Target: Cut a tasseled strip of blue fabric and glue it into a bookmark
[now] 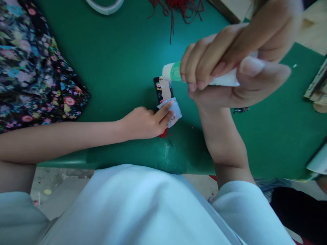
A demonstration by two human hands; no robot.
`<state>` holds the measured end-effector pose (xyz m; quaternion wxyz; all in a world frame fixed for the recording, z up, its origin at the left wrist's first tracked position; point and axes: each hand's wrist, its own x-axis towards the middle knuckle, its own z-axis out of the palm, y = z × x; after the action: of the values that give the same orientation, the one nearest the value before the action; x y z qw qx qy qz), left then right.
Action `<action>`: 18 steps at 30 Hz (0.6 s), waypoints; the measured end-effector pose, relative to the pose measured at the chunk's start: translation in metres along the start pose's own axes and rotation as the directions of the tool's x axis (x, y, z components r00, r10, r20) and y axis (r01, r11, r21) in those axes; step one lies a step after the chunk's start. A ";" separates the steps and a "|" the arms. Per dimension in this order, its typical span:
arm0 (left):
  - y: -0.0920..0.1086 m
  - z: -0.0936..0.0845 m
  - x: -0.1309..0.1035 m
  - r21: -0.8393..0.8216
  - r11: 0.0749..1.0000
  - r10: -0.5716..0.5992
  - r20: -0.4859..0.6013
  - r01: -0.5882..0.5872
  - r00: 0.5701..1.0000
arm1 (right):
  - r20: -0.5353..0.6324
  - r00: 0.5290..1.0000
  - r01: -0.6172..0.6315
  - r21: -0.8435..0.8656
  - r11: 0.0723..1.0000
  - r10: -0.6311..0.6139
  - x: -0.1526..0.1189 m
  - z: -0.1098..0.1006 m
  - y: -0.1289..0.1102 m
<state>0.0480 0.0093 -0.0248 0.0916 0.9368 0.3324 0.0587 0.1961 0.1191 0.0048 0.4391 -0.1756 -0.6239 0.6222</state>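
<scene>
My right hand (230,64) is wrapped round a white and green tube (175,71), held sideways with its white end over the upper part of a small dark floral strip (158,89). A pale band (166,89) runs along the strip. My left hand (150,121) presses its fingertips on a light blue printed paper piece (175,114) that covers the strip's lower part. A little red fringe (164,133) sticks out below the left fingers.
Black floral fabric (58,85) lies at the left of the green table (114,68). Red threads (178,6) and a white ring (107,8) are at the back. Wooden pieces (316,81) lie at the right edge.
</scene>
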 end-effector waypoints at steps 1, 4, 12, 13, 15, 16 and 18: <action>0.000 0.000 0.000 0.002 1.000 -0.004 0.005 0.004 1.000 | -0.032 0.992 0.124 0.007 0.992 -0.124 0.000 0.002 0.002; 0.001 -0.002 0.001 0.021 1.000 -0.008 0.019 0.007 1.000 | -0.146 0.963 0.223 -0.048 0.974 -0.228 0.001 0.016 0.007; 0.003 -0.005 0.002 -0.039 0.998 -0.053 0.069 0.055 0.996 | -0.157 0.988 -0.020 -0.229 0.973 -0.016 0.002 0.030 0.005; 0.003 -0.005 0.002 -0.051 0.997 -0.059 0.078 0.064 0.995 | -0.154 0.988 -0.036 -0.239 0.970 -0.002 0.001 0.029 0.004; 0.003 -0.005 0.002 -0.041 0.997 -0.056 0.086 0.059 0.995 | -0.169 0.986 -0.053 -0.242 0.969 0.012 0.001 0.028 0.001; 0.004 -0.005 0.002 -0.022 0.999 -0.047 0.085 0.049 0.995 | -0.175 0.984 -0.061 -0.248 0.967 0.018 0.001 0.028 0.000; 0.004 -0.005 0.003 0.018 0.999 -0.032 0.075 0.030 0.997 | -0.173 0.985 -0.073 -0.273 0.959 0.025 0.002 0.029 -0.001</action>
<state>0.0515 0.0089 -0.0187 0.0973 0.9339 0.3436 0.0190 0.1731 0.1020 0.0108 0.4454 -0.3030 -0.6613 0.5219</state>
